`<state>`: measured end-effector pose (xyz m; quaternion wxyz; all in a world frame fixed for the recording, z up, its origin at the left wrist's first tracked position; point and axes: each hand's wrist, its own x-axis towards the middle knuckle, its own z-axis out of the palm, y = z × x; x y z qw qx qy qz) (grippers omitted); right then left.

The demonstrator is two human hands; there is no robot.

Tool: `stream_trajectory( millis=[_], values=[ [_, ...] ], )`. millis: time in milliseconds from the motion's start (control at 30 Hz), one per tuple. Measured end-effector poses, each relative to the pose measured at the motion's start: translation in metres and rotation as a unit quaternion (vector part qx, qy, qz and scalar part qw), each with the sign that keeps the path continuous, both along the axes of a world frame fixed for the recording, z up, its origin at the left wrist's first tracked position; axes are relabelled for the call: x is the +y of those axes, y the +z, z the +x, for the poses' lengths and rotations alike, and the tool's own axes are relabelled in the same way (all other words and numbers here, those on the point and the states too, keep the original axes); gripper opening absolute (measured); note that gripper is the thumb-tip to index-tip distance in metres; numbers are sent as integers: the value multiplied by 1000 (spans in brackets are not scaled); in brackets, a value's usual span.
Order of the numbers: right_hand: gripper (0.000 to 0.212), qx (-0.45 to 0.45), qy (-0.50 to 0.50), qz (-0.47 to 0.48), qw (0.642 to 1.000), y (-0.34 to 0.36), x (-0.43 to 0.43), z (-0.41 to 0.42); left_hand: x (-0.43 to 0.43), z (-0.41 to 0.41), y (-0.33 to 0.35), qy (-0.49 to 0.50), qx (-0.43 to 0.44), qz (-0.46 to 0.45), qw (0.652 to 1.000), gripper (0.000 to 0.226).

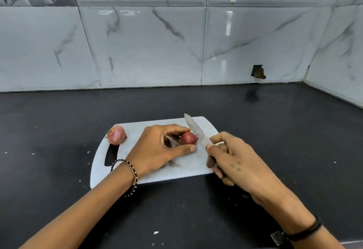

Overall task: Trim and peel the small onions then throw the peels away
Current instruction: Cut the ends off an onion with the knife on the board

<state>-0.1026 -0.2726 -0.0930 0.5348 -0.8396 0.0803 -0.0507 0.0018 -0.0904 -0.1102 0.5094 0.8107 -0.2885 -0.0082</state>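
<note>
A white cutting board [153, 176] lies on the black counter. My left hand [157, 150] pinches a small dark-red onion [188, 138] between thumb and fingers, holding it down on the board. My right hand [231, 158] grips the handle of a knife [196, 131]; the blade points away and left, its edge resting against the onion's right end. A second small onion [116, 135], paler pink with its skin and root on, lies at the board's far left corner.
The black counter [275, 131] runs back to a marble-tiled wall [176, 42], with a side wall at the right. White specks dot the counter. The board's dark handle slot [111, 155] is at its left end.
</note>
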Motion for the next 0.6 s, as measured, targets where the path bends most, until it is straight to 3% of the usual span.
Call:
stream_trajectory(
  millis=[133, 367, 600],
  values=[
    [13, -14, 7, -13, 1000, -4, -1, 0, 0, 2, -4, 13, -52, 26, 998, 44],
    [12, -33, 9, -117, 992, -1, 0, -6, -2, 2, -5, 11, -101, 39, 994, 47],
    [28, -76, -12, -226, 971, 0, 13, -14, -4, -4, -1, 25, -161, 66, 984, 50]
  ],
)
